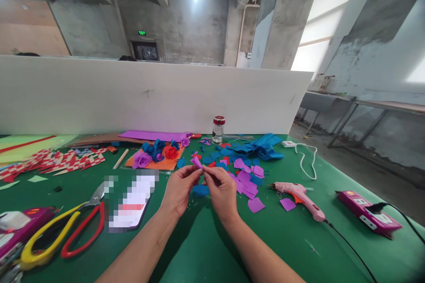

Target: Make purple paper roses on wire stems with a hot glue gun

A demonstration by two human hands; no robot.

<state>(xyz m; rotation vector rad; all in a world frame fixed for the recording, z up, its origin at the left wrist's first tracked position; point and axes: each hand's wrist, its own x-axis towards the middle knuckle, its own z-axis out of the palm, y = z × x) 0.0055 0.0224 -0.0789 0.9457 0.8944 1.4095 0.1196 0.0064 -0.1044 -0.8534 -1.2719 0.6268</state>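
Both my hands meet above the green table. My left hand pinches a small purple foam petal between thumb and forefinger. My right hand is closed too, its fingertips touching the same petal from the right. Below them lies a blue foam piece. Loose purple petals and blue petals are scattered just beyond and to the right of my hands. Finished foam roses in purple, blue and red rest on an orange sheet behind my left hand.
A pink glue gun lies to the right, its cord running off the table. Scissors with yellow and red handles lie at the left by a blurred phone. A small jar stands before the white partition. Blue foam pile, purple sheet.
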